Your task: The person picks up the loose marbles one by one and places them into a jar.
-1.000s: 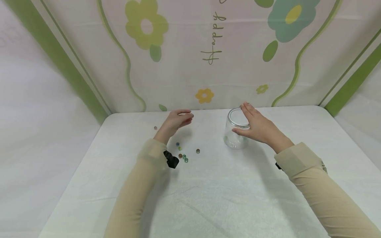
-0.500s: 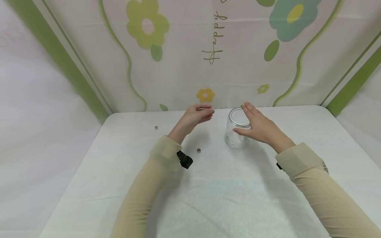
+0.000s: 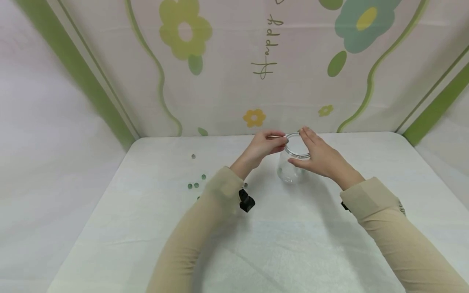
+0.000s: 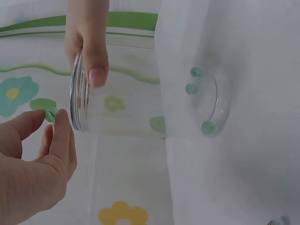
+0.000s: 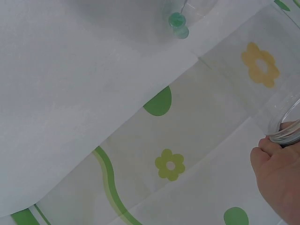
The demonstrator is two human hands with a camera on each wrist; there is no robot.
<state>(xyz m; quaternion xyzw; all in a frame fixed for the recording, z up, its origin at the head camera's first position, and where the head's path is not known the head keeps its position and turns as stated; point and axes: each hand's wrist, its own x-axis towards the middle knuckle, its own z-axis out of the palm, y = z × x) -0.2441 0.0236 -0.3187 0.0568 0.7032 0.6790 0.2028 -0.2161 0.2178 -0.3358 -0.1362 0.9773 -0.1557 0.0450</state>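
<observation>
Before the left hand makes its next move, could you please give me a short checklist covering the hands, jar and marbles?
1. The left hand pinches the green marble: ok.
2. The jar stands upright on the table: ok.
3. The right hand grips the rim: ok.
4. No lid in the way: ok, none seen.
5. The green marble is centred over the jar: not ok, the head view shows it by the rim's left edge.
6. Exact count of marbles inside: cannot tell, the glass may double them.
</observation>
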